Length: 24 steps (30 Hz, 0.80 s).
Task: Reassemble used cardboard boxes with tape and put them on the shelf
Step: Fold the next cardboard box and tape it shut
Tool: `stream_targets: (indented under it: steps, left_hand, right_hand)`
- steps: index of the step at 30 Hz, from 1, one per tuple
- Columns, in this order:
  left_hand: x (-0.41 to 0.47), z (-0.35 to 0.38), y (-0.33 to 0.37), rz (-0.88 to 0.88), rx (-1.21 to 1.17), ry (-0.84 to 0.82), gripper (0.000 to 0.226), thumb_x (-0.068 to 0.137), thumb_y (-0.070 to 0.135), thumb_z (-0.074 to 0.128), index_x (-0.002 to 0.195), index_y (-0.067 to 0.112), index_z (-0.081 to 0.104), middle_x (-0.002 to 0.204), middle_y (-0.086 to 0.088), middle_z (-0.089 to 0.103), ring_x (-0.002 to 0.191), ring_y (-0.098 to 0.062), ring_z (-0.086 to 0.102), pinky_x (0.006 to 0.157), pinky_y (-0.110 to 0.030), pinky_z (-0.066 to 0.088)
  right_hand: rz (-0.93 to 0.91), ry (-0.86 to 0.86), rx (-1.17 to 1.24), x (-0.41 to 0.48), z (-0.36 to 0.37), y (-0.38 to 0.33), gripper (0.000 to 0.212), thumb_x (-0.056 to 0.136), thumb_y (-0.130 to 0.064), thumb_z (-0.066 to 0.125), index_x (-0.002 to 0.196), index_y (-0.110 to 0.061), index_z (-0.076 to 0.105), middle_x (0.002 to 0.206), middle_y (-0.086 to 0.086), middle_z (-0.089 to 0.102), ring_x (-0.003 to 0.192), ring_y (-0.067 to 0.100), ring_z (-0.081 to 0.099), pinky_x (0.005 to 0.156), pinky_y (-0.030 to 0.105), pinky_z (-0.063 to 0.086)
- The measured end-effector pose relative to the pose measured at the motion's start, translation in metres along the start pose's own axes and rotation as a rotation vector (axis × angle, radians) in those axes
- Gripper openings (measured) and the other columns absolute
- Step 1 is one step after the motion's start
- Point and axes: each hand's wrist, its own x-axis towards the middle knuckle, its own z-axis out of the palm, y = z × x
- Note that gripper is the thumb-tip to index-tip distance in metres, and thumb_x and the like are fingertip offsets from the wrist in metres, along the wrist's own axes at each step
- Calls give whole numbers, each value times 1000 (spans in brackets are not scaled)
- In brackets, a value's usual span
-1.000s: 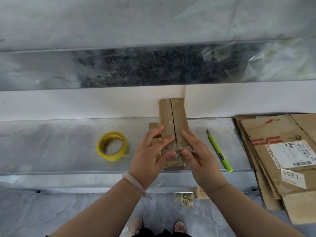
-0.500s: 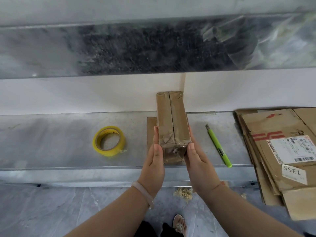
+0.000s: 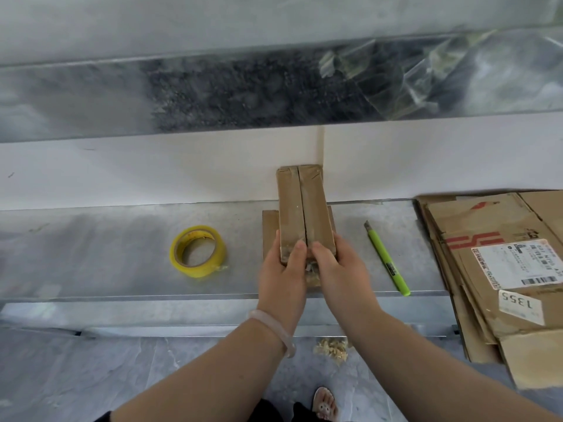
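At the near middle of the grey metal shelf [image 3: 91,248], I have the left hand [image 3: 281,275] and the right hand [image 3: 342,269] side by side on the near end of a small brown cardboard box [image 3: 304,208]. Each hand grips it. Both thumbs lie on the top face, one on either side of the centre seam where the two flaps meet, and the fingers wrap down the left and right sides. A pale bangle [image 3: 275,330] sits on the left wrist.

The box runs lengthwise away from me, its far end in front of the white back panel [image 3: 152,169]. I cannot tell from my feed whether its underside rests on anything. A flat brown cardboard piece [image 3: 269,226] lies on the shelf beneath it, showing at its left.

Left of the hands and apart from them, a yellow roll of tape [image 3: 198,251] lies flat on the shelf. Right of the box, a slim bright green utility knife [image 3: 385,260] lies with its tip pointing far. Further right, a stack of flattened brown cardboard boxes [image 3: 487,220] with white labels overhangs the shelf's near edge.

Below, on the grey tiled floor [image 3: 91,376], a small clump of pale shreds [image 3: 330,350] lies near a sandalled foot [image 3: 326,405].
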Motion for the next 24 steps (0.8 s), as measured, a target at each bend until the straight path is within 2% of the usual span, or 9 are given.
stream_targets:
  steps: [2, 5, 8, 11, 13, 15, 17, 19, 24]
  left_hand:
    - [1, 1, -3, 27, 56, 26, 22, 101, 20, 47, 109, 17, 68, 87, 11, 74, 82, -1, 67, 68, -12, 48]
    - [0, 2, 0, 49, 32, 21, 25, 102, 18, 43, 111, 16, 67, 87, 12, 73, 83, 0, 66, 68, -11, 48]
    - [2, -3, -6, 35, 6, -33, 36, 105, 32, 38, 129, 16, 60, 115, 5, 70, 107, -3, 63, 93, -22, 51]
    - [2, -11, -17, 46, 31, -137, 67, 96, 60, 30, 150, 21, 38, 148, 6, 47, 136, -3, 41, 116, -28, 33]
    - [1, -15, -21, 87, 63, -185, 65, 98, 55, 24, 155, 24, 20, 157, 8, 32, 141, 3, 29, 116, -17, 26]
    - [2, -20, -26, 162, 93, -211, 66, 100, 55, 23, 156, 23, 12, 158, 10, 27, 143, 3, 26, 115, -16, 26]
    - [7, -26, -30, 221, 143, -220, 77, 95, 66, 29, 156, 22, 12, 155, 15, 32, 143, -1, 29, 114, -19, 29]
    - [10, -33, -32, 259, 217, -233, 72, 94, 67, 32, 153, 30, 15, 152, 17, 35, 141, -2, 33, 111, -19, 33]
    - [18, -44, -32, 284, 284, -251, 55, 97, 55, 37, 147, 35, 24, 150, 11, 41, 140, -5, 38, 114, -31, 36]
  right_hand:
    - [-4, 5, -24, 0, -1, -1, 23, 100, -21, 49, 113, -30, 65, 91, -16, 71, 82, -5, 65, 62, 6, 46]
    - [-16, -12, -32, -1, -2, -4, 27, 102, -23, 45, 120, -28, 64, 100, -13, 70, 94, 2, 65, 77, 17, 51]
    - [-59, -50, -61, -2, -5, 0, 32, 106, -29, 38, 129, -27, 61, 107, -15, 69, 99, -4, 62, 92, 21, 51]
    - [-108, -96, -43, -3, -10, 10, 41, 106, -35, 32, 140, -25, 53, 121, -15, 65, 112, -6, 58, 95, 11, 46]
    - [-122, -126, 2, -3, -11, 16, 44, 104, -36, 32, 143, -21, 49, 128, -12, 63, 116, -7, 56, 98, 10, 44]
    - [-149, -134, -9, -3, -12, 23, 51, 102, -44, 34, 147, -22, 44, 135, -9, 60, 122, -3, 54, 104, 18, 44]
    - [-201, -105, -111, -1, -15, 32, 59, 100, -59, 35, 150, -30, 39, 140, -10, 57, 128, 4, 52, 107, 31, 46]
    - [-245, -70, -229, 1, -19, 41, 61, 96, -66, 33, 149, -36, 40, 137, -13, 59, 127, 8, 54, 104, 41, 48]
    - [-169, -107, -63, 6, -24, 36, 53, 97, -52, 49, 143, -26, 52, 125, -10, 68, 121, 8, 60, 103, 33, 50]
